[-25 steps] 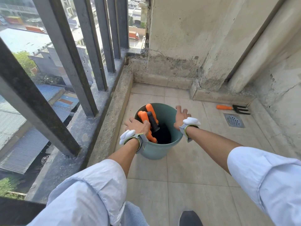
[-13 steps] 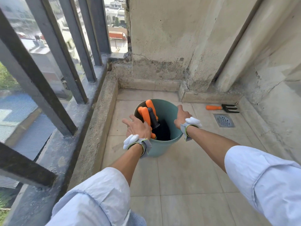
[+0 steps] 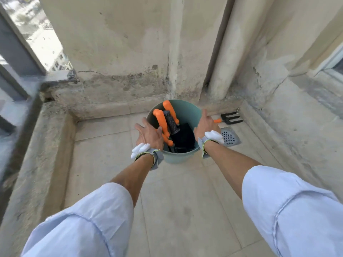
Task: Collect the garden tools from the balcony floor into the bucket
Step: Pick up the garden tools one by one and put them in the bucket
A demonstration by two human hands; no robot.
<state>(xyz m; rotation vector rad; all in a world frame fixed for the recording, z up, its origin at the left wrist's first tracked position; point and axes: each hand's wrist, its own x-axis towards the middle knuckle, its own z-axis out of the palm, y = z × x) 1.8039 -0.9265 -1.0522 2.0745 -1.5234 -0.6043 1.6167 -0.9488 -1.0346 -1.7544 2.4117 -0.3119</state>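
A teal bucket [image 3: 187, 112] is near the back wall of the tiled balcony floor. Inside it stand two orange-handled tools [image 3: 160, 121] and a black ribbed handle [image 3: 170, 123], with dark blades at the bottom. My left hand [image 3: 149, 135] presses against the bucket's left rim, thumb hooked over the edge. My right hand [image 3: 204, 123] grips the right rim. Gloves are bunched at both wrists. A black hand fork [image 3: 231, 118] with an orange handle lies on the floor just right of the bucket, its handle partly hidden by my right hand.
A round floor drain [image 3: 230, 136] sits in front of the fork. A vertical pipe [image 3: 228, 52] runs down the corner behind. A raised concrete curb [image 3: 42, 154] and metal railing [image 3: 16, 45] line the left side. Rough walls close the back and right.
The bucket, held between both hands, has moved away from the left curb toward the back wall and the hand fork. My view has swung right, away from the railing.
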